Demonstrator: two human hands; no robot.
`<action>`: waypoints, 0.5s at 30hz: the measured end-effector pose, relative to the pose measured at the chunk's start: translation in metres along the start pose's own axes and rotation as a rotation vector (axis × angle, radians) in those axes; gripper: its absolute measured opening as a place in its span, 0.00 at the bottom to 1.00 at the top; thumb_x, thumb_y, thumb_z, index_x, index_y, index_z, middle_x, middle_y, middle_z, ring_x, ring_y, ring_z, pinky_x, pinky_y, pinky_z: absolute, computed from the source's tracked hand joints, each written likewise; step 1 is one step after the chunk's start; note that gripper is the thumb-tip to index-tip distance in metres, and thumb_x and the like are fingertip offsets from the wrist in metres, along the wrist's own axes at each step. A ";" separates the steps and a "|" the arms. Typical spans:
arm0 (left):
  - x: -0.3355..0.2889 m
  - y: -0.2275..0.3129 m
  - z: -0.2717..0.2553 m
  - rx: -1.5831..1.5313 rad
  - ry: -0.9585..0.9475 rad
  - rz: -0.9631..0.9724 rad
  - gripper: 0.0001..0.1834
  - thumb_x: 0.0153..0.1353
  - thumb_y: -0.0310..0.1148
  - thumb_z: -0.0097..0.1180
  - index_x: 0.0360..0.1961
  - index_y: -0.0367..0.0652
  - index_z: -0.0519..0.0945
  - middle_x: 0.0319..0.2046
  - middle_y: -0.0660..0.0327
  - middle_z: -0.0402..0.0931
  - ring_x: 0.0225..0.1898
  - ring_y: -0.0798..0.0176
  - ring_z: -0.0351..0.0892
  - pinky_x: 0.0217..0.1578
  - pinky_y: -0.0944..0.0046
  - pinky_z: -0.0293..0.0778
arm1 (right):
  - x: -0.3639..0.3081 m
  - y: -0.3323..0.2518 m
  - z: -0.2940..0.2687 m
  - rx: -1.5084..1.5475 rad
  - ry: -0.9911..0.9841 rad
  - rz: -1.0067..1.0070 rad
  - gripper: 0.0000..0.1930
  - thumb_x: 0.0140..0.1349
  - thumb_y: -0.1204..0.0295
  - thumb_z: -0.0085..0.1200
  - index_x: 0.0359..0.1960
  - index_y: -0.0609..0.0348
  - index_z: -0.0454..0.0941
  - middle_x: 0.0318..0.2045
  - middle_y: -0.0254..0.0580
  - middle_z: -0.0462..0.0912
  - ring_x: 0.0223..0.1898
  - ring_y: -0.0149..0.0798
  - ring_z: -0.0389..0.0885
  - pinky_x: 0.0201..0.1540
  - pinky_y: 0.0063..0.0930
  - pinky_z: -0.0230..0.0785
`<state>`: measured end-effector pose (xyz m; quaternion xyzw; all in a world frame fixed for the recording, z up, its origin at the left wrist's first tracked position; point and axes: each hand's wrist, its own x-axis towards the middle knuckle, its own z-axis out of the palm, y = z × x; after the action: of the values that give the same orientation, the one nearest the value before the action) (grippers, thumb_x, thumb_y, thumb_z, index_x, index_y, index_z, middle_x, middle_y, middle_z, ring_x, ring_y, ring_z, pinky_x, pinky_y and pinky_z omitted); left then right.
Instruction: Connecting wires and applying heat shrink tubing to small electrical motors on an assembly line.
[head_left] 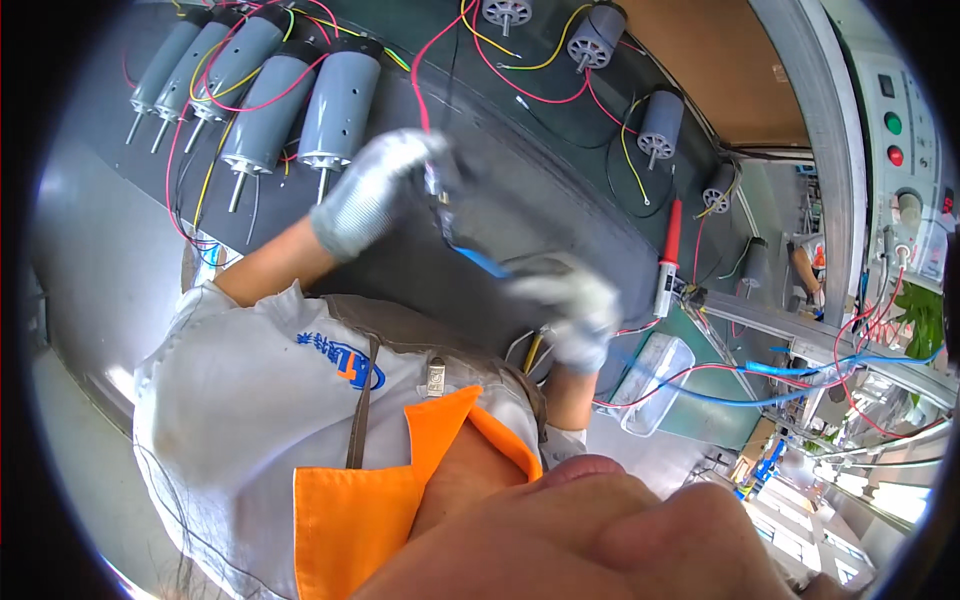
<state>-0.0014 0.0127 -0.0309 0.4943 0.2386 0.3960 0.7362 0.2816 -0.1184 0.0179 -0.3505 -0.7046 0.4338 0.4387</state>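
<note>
Only the head view here. The left hand (385,185), gloved, is blurry but looks closed on some leads, with a red wire (420,95) running up from the fingers. The right hand (572,308), gloved too, seems closed on the end of a blue piece (482,262); blur hides the fingertips. That piece sits between the hands, over the middle of the bench (400,285), its other end close to the dark leads at the left hand. Can't tell if they touch.

Progress-wise, I'd say one set of leads is mid-handling. Five grey motors (342,105) lie side by side toward the bench's left end, wires tangled across them. More motors, like this one (660,125), are spread toward the far edge and right end, leads loose, a couple with metal lugs on. So those lugs look done, but nothing marks which motors are finished, so no clue how many are left. A red probe (671,240) lies toward the right end, with a clear tray (650,385) near that corner.

Writing: there's a blue-and-orange logo (355,370) with lettering on the shirt (240,390). The tester (908,130), with green and red buttons, has markings too tiny to read. Can't make out any label on the motors.
</note>
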 end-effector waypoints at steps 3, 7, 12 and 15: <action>0.008 0.045 -0.054 -0.373 0.090 0.454 0.20 0.72 0.46 0.49 0.49 0.40 0.79 0.49 0.52 0.79 0.53 0.54 0.77 0.57 0.53 0.72 | 0.019 0.041 -0.033 0.605 0.751 0.010 0.23 0.74 0.62 0.49 0.62 0.66 0.68 0.48 0.53 0.81 0.42 0.39 0.84 0.40 0.27 0.78; 0.005 0.113 -0.111 -0.590 0.278 0.631 0.49 0.62 0.57 0.60 0.71 0.31 0.58 0.72 0.39 0.53 0.74 0.39 0.52 0.74 0.40 0.49 | 0.100 0.104 -0.068 -0.937 0.595 0.317 0.28 0.63 0.67 0.62 0.63 0.66 0.72 0.47 0.61 0.83 0.47 0.54 0.84 0.51 0.43 0.77; 0.003 0.103 -0.085 -0.421 0.756 0.655 0.44 0.68 0.61 0.48 0.72 0.35 0.60 0.72 0.42 0.56 0.72 0.41 0.57 0.72 0.44 0.53 | 0.239 0.164 -0.089 -1.751 0.263 0.259 0.25 0.59 0.69 0.55 0.60 0.41 0.76 0.59 0.53 0.73 0.64 0.59 0.67 0.60 0.49 0.66; -0.003 0.075 -0.055 -0.415 0.530 0.552 0.44 0.69 0.61 0.46 0.71 0.33 0.60 0.66 0.45 0.66 0.65 0.48 0.69 0.64 0.49 0.66 | 0.258 0.187 -0.108 -1.827 0.156 0.304 0.23 0.62 0.72 0.47 0.60 0.41 0.77 0.63 0.50 0.71 0.70 0.64 0.60 0.64 0.51 0.64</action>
<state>-0.0697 0.0545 0.0162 0.2625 0.1937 0.7306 0.5998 0.3071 0.2107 -0.0473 -0.6766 -0.6880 -0.2614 -0.0228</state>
